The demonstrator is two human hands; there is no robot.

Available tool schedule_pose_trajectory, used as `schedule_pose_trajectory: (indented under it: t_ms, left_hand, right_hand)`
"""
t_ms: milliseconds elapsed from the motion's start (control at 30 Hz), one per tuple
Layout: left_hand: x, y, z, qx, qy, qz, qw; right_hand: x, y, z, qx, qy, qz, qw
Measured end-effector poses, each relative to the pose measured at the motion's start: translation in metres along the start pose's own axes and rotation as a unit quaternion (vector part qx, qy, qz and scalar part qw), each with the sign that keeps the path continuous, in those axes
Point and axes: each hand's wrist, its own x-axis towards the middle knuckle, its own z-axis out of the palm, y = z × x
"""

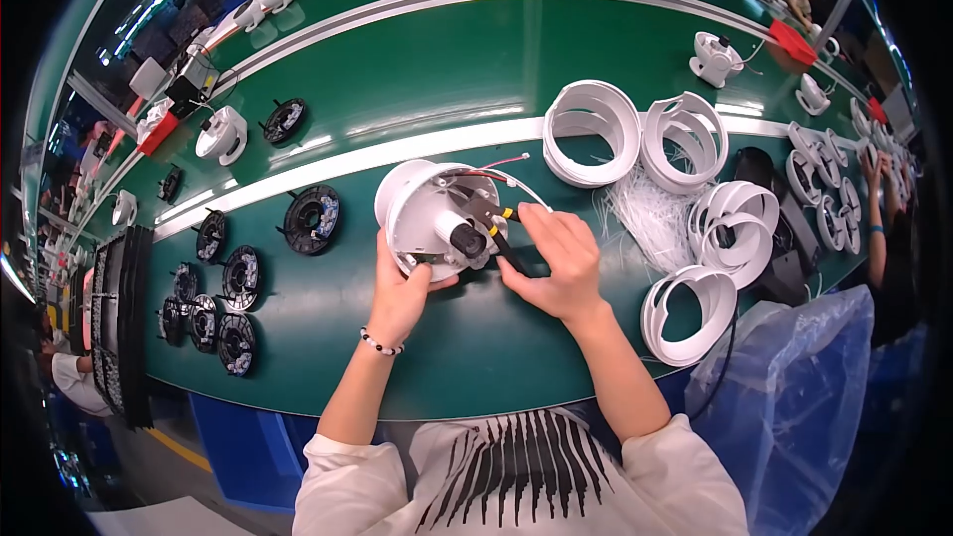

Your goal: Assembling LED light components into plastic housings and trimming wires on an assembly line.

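My left hand (399, 283) grips the lower left side of a white round housing (417, 208), with the thumb on its rim. The housing is tilted, its open side facing right, and a black lens-like cylinder (467, 240) sticks out of it. Red and white wires (496, 175) come off its top. In my right hand (558, 263) is a pair of cutting pliers (506, 243) with black and yellow handles. Their jaws reach into the housing beside the cylinder; what lies between the jaws is too small to tell.
Several black round parts (240, 278) lie at the left. White rings (593, 134) stand at the right around a pile of clear strips (650, 213). A plastic bag (794, 387) hangs off the right edge. Beyond a white rail runs a green belt (417, 69) carrying a white unit (717, 60).
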Motion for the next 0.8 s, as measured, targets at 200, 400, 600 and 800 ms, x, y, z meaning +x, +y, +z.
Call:
schedule_pose_trajectory:
  t_ms: [200,400,600,800]
  left_hand:
    - [-0.003,0.000,0.000,0.024,-0.021,-0.016,0.999]
    - [-0.003,0.002,0.001,0.014,-0.020,-0.026,0.999]
    - [-0.002,0.004,-0.006,-0.018,-0.029,-0.042,0.999]
    - [-0.002,0.004,-0.004,-0.037,-0.027,-0.041,0.998]
  right_hand:
    - [0.002,-0.001,0.001,-0.018,0.014,-0.003,1.000]
    - [-0.003,0.002,0.003,-0.022,0.003,-0.007,1.000]
    - [-0.003,-0.008,0.004,0.019,-0.011,-0.004,1.000]
    - [-0.005,-0.009,0.003,0.093,-0.027,0.053,0.994]
